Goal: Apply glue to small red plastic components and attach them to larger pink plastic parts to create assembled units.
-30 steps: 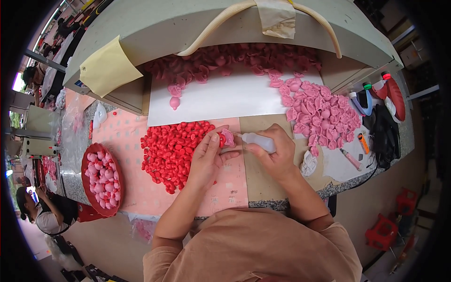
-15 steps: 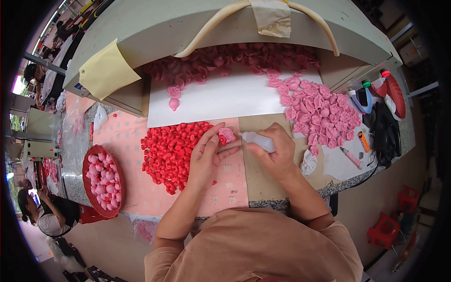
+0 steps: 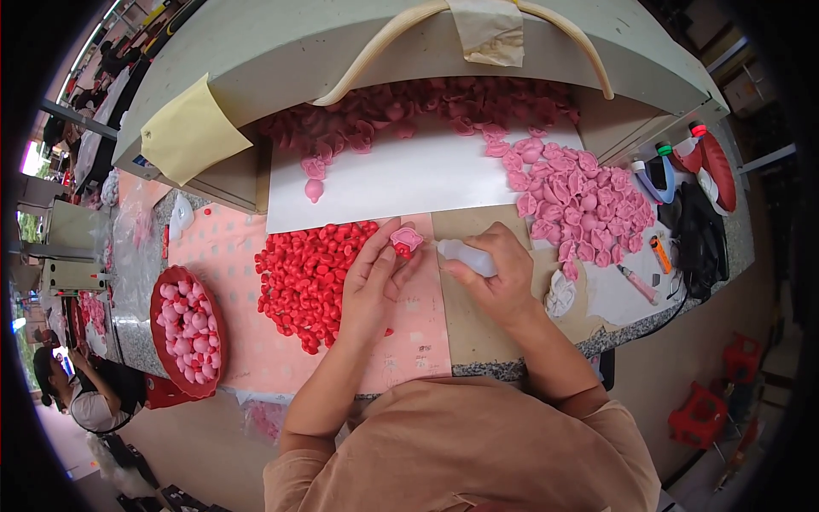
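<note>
Between the fingers of my left hand (image 3: pixel 372 275) is a pink petal-edged plastic piece (image 3: pixel 409 235), with a small red piece (image 3: pixel 403 251) held against its lower side. My right hand (image 3: pixel 505 275) is wrapped round a whitish squeeze bottle (image 3: pixel 468 256), its thin nozzle pointing left at the pink piece. I cannot tell whether the nozzle touches it. Under and left of my left hand lies a heap of small red pieces (image 3: pixel 307 282) on a pink sheet (image 3: pixel 401 341). A pile of pink petal-edged pieces (image 3: pixel 589 205) lies to the right.
A grey hood (image 3: pixel 281 64) arches over the back, with more pink pieces (image 3: pixel 409 102) beneath. At left stands a red bowl (image 3: pixel 213 375) of pink parts. An orange cutter (image 3: pixel 659 253), a tube (image 3: pixel 638 285) and a black bag (image 3: pixel 704 239) lie right. Another person (image 3: pixel 98 397) sits far left.
My left hand has turned the pink piece slightly and shifted it a little up and left. The squeeze bottle in my right hand has barely moved, slightly left.
</note>
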The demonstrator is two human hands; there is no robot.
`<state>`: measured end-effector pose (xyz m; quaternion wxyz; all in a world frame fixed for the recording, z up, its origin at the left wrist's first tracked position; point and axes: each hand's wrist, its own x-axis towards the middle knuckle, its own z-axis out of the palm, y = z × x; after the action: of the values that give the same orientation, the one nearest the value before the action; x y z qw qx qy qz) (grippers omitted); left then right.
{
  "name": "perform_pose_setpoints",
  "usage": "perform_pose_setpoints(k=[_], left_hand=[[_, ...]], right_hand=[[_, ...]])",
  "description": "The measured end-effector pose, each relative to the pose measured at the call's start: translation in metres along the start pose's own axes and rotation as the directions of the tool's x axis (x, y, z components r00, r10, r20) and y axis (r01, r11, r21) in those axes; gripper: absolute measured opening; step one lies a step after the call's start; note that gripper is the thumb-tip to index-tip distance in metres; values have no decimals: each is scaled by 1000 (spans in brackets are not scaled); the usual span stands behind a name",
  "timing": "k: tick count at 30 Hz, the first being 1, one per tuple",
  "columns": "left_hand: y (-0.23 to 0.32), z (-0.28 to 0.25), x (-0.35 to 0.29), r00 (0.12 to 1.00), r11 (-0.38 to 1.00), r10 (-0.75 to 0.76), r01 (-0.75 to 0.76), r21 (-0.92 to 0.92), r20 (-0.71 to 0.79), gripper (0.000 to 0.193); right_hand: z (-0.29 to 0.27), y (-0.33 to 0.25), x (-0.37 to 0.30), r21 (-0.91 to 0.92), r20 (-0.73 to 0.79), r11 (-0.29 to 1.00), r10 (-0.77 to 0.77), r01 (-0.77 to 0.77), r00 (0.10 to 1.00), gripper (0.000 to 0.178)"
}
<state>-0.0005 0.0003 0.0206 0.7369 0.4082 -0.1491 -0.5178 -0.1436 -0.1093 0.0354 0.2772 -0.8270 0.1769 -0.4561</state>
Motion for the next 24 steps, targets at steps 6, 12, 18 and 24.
perform_pose_setpoints(k=[6, 12, 18, 24], left_hand=[[0, 0, 0, 1000, 1000, 4, -4, -12, 12, 39], [2, 2, 0, 1000, 1000, 0, 0, -29, 2, 38], [3, 3, 0, 1000, 999, 8, -8, -46, -5, 38], [4, 3, -1, 1000, 999, 8, -9, -53, -10, 39]], right_hand=[[0, 1, -1, -5, 4, 1000, 5, -5, 1000, 35], [0, 0, 0, -12, 7, 1000, 3, -3, 1000, 35], [0, 2, -2, -18, 4, 1000, 25, -25, 1000, 34], [1, 1, -1, -15, -15, 1000, 12, -13, 1000, 34]])
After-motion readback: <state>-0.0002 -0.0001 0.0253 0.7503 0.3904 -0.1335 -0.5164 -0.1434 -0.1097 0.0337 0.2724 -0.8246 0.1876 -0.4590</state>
